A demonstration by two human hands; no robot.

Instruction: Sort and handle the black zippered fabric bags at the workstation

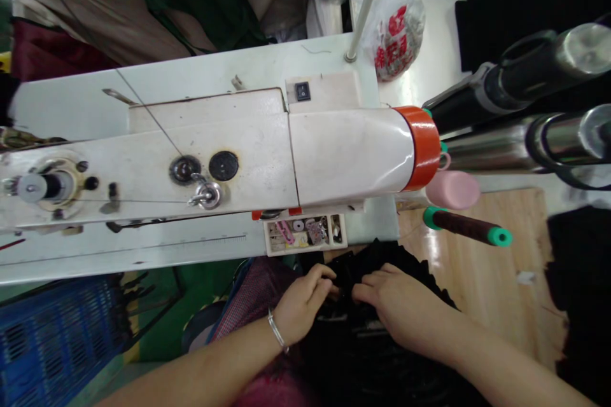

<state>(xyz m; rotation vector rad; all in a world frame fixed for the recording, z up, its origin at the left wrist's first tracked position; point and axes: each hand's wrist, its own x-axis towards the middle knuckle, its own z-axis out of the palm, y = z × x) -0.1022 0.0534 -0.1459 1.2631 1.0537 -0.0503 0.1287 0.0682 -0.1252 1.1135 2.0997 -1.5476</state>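
Black fabric point(382, 362) lies bunched over the lap, below the front edge of the sewing table. My left hand point(305, 302), with a silver bangle at the wrist, has its fingers curled around an edge of this fabric. Close by on the right, my right hand point(391, 296) pinches the same fabric, fingers bent down. A small gap of dark cloth separates the two hands. Exactly what the fingertips hold is hard to make out against the black. Just above them is a white tray point(306, 248) of small parts set in the tabletop.
A white sewing machine point(229, 127) with an orange handwheel end point(419, 147) spans the table point(167, 251). At right are a brown thread spool point(468, 227), a pink cup-like object point(452, 189) and two metal flasks point(506, 146). A blue crate point(62, 331) stands lower left.
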